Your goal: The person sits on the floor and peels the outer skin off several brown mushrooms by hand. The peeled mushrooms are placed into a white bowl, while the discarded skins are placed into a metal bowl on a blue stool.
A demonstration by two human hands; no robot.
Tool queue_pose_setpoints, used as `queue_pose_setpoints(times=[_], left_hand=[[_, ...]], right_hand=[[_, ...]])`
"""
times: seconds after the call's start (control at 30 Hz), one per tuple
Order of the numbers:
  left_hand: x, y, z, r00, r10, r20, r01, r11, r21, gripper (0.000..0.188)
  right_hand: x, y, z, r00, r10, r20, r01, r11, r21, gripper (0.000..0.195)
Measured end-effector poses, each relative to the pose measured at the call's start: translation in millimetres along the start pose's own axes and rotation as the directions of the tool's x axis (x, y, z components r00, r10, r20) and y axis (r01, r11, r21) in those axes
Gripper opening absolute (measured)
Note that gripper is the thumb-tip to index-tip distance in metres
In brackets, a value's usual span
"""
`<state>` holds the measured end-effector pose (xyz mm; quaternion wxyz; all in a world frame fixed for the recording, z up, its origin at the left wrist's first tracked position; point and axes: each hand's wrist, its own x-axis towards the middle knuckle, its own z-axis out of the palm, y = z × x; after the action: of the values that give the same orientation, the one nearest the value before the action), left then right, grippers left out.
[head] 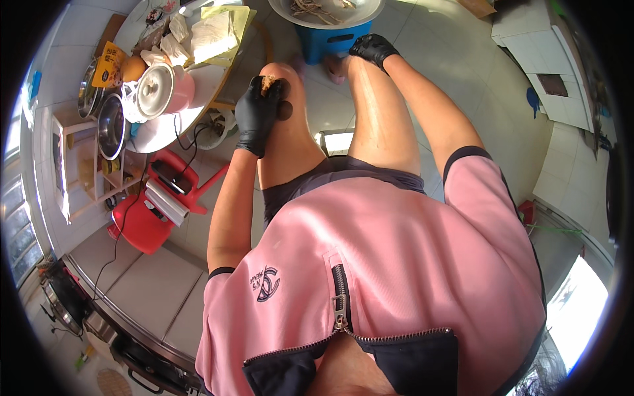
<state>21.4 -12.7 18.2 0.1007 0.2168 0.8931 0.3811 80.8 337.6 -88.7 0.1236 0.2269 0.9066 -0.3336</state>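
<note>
My left hand [258,116], in a black glove, rests at my left knee. Its fingers are closed around a small orange-brown fibrous piece [268,85], partly hidden by the glove. My right hand [374,50], gloved in black as well, lies on top of my right knee with bent fingers; whether anything is inside it cannot be seen. Just beyond the knees stands a blue plastic stool [329,42]. On it sits a wide metal basin [364,20] with long, thin brown root-like pieces [317,11] inside.
To the left, a table [156,131] carries a pink pot with a lid [181,89], a yellow packet [110,64] and white tissues [215,37]. A waste bin [213,129] stands below. A red chair [143,222] holds a roll [167,200]; a black cable [130,210] crosses it.
</note>
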Motion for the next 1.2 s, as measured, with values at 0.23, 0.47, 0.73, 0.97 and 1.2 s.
queue_pose_setpoints(times=[0.23, 0.47, 0.73, 0.97, 1.2], left_hand=[[-2, -3, 2, 0.998, 0.041, -0.04, -0.042, 0.999, -0.034, 0.032], [-2, 0, 4, 0.996, 0.084, -0.033, -0.084, 0.996, -0.001, 0.033], [1, -3, 7, 0.992, 0.115, -0.058, -0.115, 0.993, 0.012, 0.031], [3, 2, 7, 0.996, 0.073, -0.049, -0.07, 0.995, 0.065, 0.031], [-7, 7, -4, 0.999, 0.042, -0.028, -0.041, 0.998, 0.044, 0.03]], right_hand=[[-114, -26, 14, 0.958, 0.029, -0.284, 0.028, 0.981, 0.194, 0.108], [-235, -41, 26, 0.962, -0.025, -0.272, 0.039, 0.998, 0.043, 0.093], [-211, -78, 27, 0.929, -0.152, -0.339, 0.114, 0.985, -0.128, 0.088], [-109, -76, 31, 0.917, -0.134, -0.375, 0.086, 0.986, -0.14, 0.083], [-24, -77, 22, 0.997, 0.031, -0.065, -0.042, 0.986, -0.162, 0.03]])
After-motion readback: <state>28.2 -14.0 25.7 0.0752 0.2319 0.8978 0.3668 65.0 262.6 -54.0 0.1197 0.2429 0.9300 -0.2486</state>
